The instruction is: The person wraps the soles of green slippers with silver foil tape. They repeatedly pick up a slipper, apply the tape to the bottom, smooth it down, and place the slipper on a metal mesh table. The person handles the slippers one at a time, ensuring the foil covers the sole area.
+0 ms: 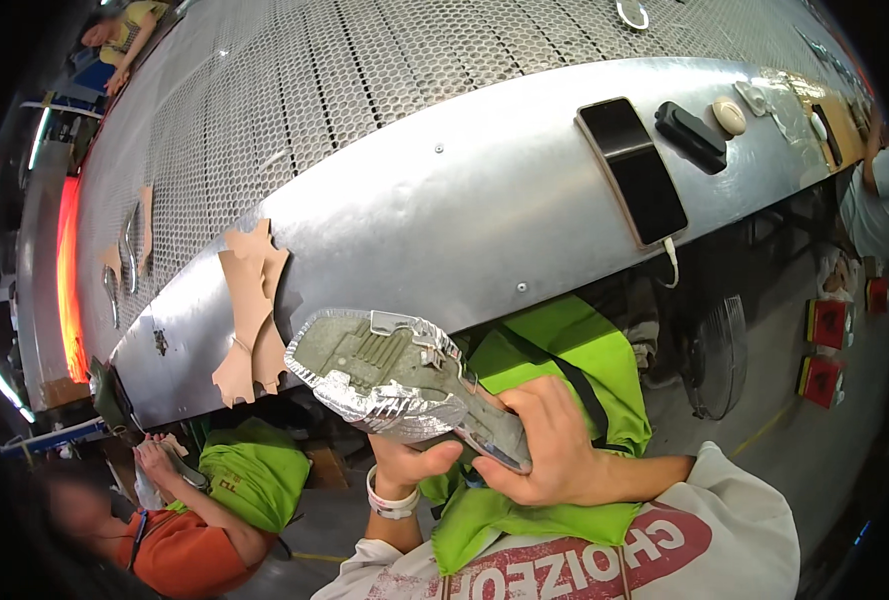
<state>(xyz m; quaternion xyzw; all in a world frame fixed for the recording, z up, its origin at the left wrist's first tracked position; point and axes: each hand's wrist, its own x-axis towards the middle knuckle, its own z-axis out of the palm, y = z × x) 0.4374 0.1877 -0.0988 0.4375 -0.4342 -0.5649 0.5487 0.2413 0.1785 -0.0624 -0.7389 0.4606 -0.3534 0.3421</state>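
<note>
A shoe-shaped piece (359,362) lies underside up in front of me, above my lap. Its sole side is dull grey with raised ridges, and shiny silver crinkled material wraps round the edge. My right hand (549,440) grips its narrower end, with the thumb along the side. From below, my left hand (412,462) holds the near side of the piece; its fingers are mostly hidden under it. A white band (391,503) circles my left wrist. To the left, several tan cut-out sheets (252,320) lie overlapping on the metal table edge.
The smooth metal ledge (464,180) borders a honeycomb-patterned belt (294,100). A phone (632,170) with a white cable, a black case (691,137) and a round beige object (729,116) lie at right. A co-worker in orange (194,545) sits left. Red boxes (826,325) stand on the floor.
</note>
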